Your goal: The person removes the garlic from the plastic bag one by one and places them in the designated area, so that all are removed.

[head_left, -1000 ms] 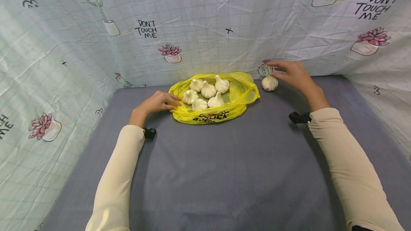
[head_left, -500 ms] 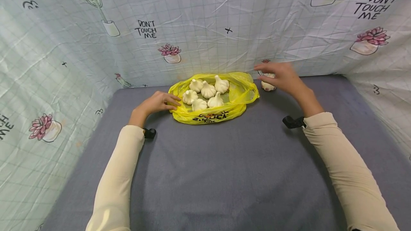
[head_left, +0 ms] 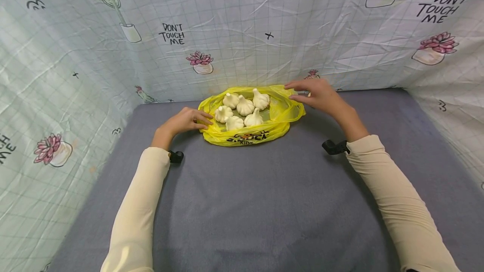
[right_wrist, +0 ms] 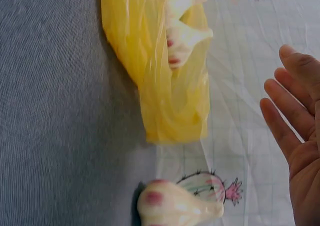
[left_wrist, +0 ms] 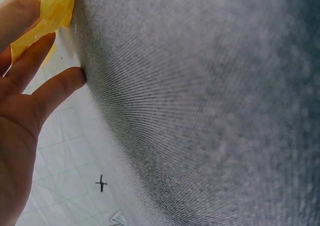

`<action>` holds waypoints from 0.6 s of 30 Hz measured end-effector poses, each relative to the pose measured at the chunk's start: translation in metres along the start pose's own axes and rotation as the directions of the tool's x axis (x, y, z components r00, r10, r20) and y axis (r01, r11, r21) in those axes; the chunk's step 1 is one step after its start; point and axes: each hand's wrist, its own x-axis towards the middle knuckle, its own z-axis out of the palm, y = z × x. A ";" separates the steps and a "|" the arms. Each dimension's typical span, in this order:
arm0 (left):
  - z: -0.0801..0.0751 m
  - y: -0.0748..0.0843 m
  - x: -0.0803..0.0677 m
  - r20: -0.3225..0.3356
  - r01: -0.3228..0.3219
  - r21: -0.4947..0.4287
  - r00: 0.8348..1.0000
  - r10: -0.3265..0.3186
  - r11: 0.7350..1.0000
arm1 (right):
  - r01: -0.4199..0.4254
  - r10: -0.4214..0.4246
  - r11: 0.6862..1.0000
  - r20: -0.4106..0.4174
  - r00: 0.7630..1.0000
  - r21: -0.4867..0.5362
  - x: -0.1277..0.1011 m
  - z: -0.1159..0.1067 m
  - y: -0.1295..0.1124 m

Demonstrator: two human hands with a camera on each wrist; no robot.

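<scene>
A yellow plastic bag (head_left: 249, 131) with dark lettering lies on the table, its mouth spread wide. Several white garlic bulbs (head_left: 245, 106) sit inside. My left hand (head_left: 184, 120) rests at the bag's left rim, fingers loosely bent; in the left wrist view the yellow plastic (left_wrist: 57, 8) lies against the fingers while the thumb stands apart. My right hand (head_left: 319, 95) hovers over the bag's right end with loose, spread fingers and an empty palm. One loose garlic bulb (right_wrist: 175, 206) lies outside the bag, mostly hidden behind the right hand in the head view.
Grey cloth (head_left: 257, 205) covers the table. A pale curtain (head_left: 242, 24) printed with cacti and lettering hangs close behind the bag and along both sides. Each wrist carries a small black camera mount (head_left: 334, 147).
My right hand has moved left from the loose garlic bulb to the bag's right end, leaving the bulb in place. The left hand and the bag have stayed still.
</scene>
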 end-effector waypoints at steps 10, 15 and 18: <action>-0.001 -0.001 0.000 0.008 0.003 -0.012 1.000 -0.003 1.000 | 0.047 -0.047 0.998 -0.004 0.999 0.051 0.012 0.018 -0.011; -0.001 -0.002 0.001 0.004 0.001 -0.018 1.000 -0.001 1.000 | 0.042 -0.044 0.998 0.040 0.998 0.053 0.020 0.025 -0.016; -0.001 -0.003 0.001 0.005 0.002 -0.018 1.000 -0.002 1.000 | 0.035 -0.040 0.997 0.075 0.996 0.065 0.024 0.029 -0.017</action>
